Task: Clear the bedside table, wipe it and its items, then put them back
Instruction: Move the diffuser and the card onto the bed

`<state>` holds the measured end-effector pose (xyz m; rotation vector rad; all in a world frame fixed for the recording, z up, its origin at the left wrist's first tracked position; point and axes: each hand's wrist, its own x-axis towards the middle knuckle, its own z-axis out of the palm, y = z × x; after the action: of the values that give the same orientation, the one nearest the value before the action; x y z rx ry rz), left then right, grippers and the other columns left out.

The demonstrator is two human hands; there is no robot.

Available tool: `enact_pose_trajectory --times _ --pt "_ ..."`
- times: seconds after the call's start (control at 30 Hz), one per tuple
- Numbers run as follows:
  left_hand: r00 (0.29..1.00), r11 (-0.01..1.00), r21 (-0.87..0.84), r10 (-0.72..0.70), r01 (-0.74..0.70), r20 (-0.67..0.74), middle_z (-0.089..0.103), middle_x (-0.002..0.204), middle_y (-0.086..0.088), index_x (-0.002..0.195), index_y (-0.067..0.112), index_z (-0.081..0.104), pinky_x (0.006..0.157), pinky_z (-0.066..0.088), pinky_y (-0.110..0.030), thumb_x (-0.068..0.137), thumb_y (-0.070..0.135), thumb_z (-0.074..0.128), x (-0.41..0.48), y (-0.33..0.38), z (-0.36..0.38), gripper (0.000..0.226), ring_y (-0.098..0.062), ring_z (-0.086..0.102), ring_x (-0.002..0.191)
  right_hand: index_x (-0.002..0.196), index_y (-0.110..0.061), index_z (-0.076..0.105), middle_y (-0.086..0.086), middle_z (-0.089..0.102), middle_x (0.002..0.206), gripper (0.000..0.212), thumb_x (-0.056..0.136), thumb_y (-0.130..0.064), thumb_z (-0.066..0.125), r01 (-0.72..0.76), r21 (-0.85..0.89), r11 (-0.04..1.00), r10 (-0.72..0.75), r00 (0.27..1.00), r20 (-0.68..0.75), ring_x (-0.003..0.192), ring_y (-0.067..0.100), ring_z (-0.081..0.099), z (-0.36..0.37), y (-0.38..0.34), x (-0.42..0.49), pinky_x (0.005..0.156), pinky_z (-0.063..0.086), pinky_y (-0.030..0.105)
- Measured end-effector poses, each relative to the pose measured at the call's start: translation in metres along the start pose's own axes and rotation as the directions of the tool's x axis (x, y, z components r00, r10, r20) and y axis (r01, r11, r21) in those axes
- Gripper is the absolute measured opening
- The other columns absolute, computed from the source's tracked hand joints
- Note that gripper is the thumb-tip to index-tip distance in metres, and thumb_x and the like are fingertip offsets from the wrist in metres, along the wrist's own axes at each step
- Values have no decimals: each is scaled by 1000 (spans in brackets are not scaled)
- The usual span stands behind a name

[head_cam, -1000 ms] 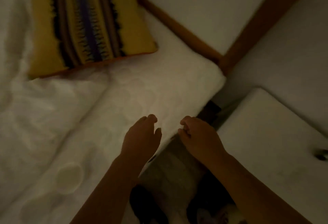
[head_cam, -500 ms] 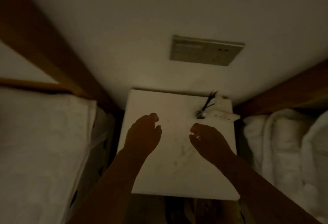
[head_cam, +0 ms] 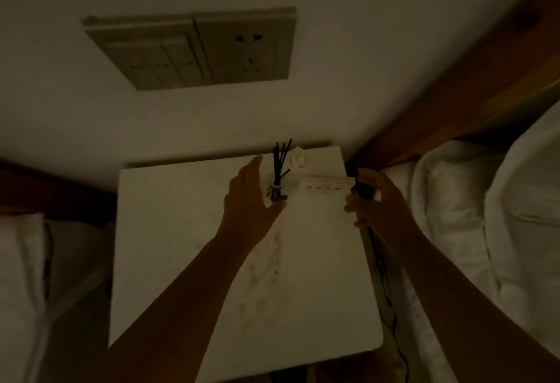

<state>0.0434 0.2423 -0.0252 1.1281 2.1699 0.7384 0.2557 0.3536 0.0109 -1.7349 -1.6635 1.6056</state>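
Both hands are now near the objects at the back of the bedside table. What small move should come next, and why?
Probably close the left hand around the reed diffuser and lift it off. The open hand is already beside its small bottle, and the bedside table still holds it and a white power strip. The right hand seems to be at something dark; the dim light hides what.

Dim, warm, low light throughout. Plain pale wall (head_cam: 348, 58) fills upper view. Switch-and-socket panel (head_cam: 194, 49) set flush in wall, above and left of white counter (head_cam: 169, 231). Counter back edge against wall. Wooden bed frame (head_cam: 472, 85) runs diagonally right of counter. White bedding (head_cam: 472, 231) right of counter; second white bed (head_cam: 18, 276) left of counter, narrow dark gap between.
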Motion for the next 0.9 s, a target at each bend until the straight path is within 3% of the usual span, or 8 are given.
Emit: enact_pose_trajectory --times 0.07,0.17,0.3,0.43,0.6,0.7,0.77,0.9 --pt "1000 1000 16 8 -8 -3 40 148 2 151 31 10 105 31 -49 71 45 78 5 -4 10 106 -23 36 133 137 -16 47 6 60 121 51 90 -9 65 34 24 999 -36 996 87 83 23 70 7 1 9 56 58 27" --pt "996 994 82 81 -79 -26 49 138 8 153 30 8 102 25 -37 70 44 78 8 -9 23 109 -17 41 127 131 -12 53 8 64 113 43 91 -7 64 35 25 999 -38 994 107 79 20 70 15 4 20 53 57 23" --pt "984 981 161 130 -109 -122 55 126 8 140 26 39 94 29 -32 77 40 72 15 -15 33 73 -17 47 118 116 -15 62 8 67 106 27 91 -5 63 33 69 997 -41 993 109 76 15 70 24 10 33 55 59 23" --pt "987 994 48 108 -103 -119 59 113 1 116 18 57 88 39 -35 73 32 77 15 -16 25 49 -23 52 107 94 -25 67 13 69 103 24 90 -2 63 87 94 992 -97 988 116 76 18 71 34 9 38 67 62 27" --pt "978 991 -135 -51 24 -202 52 100 11 107 22 58 84 43 -33 71 34 79 -9 -32 -8 43 -19 54 99 91 -25 71 12 73 99 21 89 -4 65 102 70 992 -115 970 213 74 19 73 55 -7 26 69 62 29" --pt "949 950 -274 -213 147 -232 57 106 8 109 25 56 90 48 -35 72 31 80 -35 -59 -37 44 -19 58 104 93 -24 73 10 75 96 19 88 -6 67 115 98 989 -139 943 301 75 25 74 84 -27 12 70 62 32" --pt "913 907 -355 -324 226 -247 59 112 7 115 24 55 94 49 -36 72 31 80 -55 -83 -58 50 -17 57 108 93 -25 74 9 76 93 21 87 -6 67 150 111 983 -180 913 366 75 27 74 111 -43 1 69 62 32" --pt "818 836 -444 -482 323 -313 57 113 10 121 25 53 86 41 -22 76 29 80 -106 -134 -104 53 -10 55 106 92 -22 74 8 75 89 23 87 -2 66 205 70 976 -211 824 526 72 22 73 187 -71 -25 66 59 27"
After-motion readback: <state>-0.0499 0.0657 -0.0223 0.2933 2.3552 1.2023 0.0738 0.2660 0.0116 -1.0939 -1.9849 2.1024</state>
